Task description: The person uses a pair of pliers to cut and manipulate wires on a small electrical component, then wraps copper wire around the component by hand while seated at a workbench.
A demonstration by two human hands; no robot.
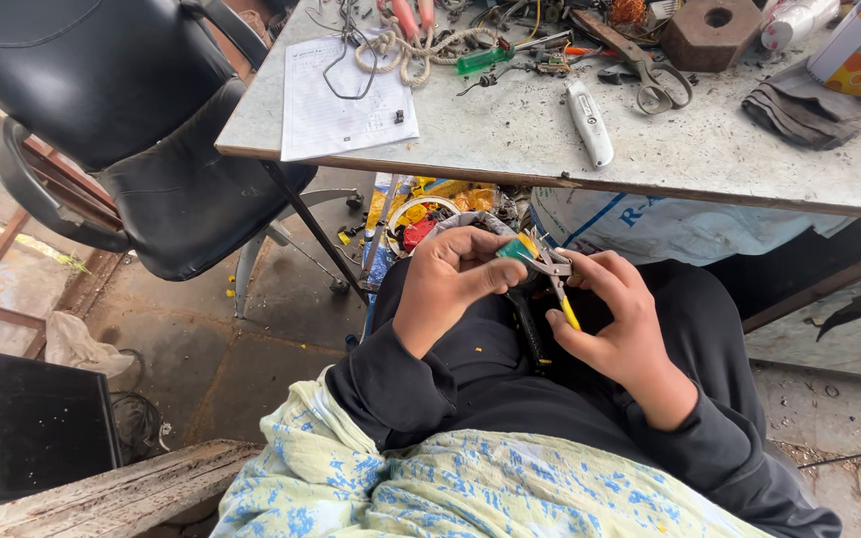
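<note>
My left hand [447, 282] pinches a small green and yellow part [517, 247] over my lap. My right hand [622, 321] grips pliers with yellow and black handles [562, 299], and the metal jaws [550, 263] meet the small part. Both hands sit close together below the table's front edge. Dark sleeves cover my forearms, and a pale cloth with blue print [470, 488] lies across my lap.
A grimy grey table [710, 159] carries a sheet of paper [343, 95], rope [416, 48], a green-handled screwdriver [485, 60], a white utility knife [589, 123], scissors [655, 80], a block with a hole [712, 32] and a folded cloth [814, 110]. A black office chair [142, 130] stands left.
</note>
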